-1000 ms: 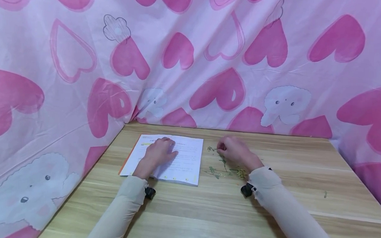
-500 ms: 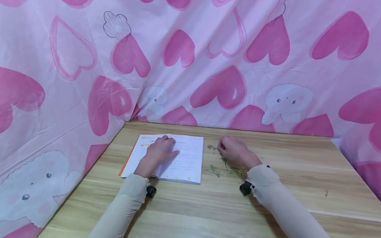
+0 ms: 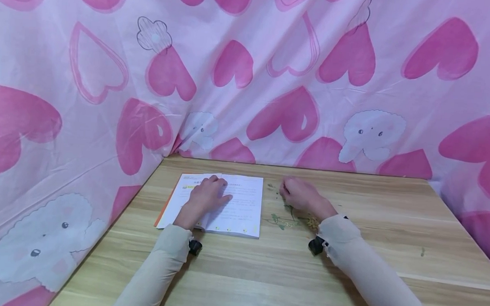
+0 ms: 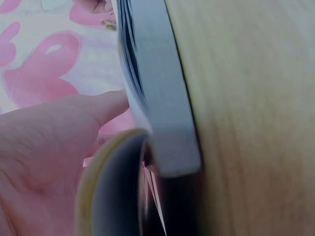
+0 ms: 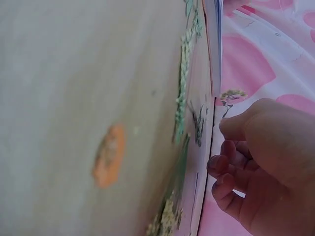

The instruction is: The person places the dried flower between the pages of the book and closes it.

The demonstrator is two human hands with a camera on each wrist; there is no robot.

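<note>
An open white book [image 3: 243, 211] with an orange cover edge lies on the wooden table [image 3: 265, 271] near the back left corner. My left hand [image 3: 213, 192] rests flat on its left page, and the left wrist view shows the thumb [image 4: 98, 110] against the page stack [image 4: 162, 98]. Dried green sprigs with small yellow flowers [image 3: 285, 219] lie on the table just right of the book. My right hand [image 3: 286, 190] sits over them with its fingers curled. In the right wrist view, thumb and fingertips pinch the stem of a small sprig [image 5: 230, 94].
Pink cloth with hearts [image 3: 272, 82] walls in the table at the left, back and right. A small green speck [image 3: 422, 253] lies at the right of the table. Bare wood stretches along the front and right.
Both hands stay where they were. The small sprig at the right fingertips has shifted slightly, and the head view has drifted a little.
</note>
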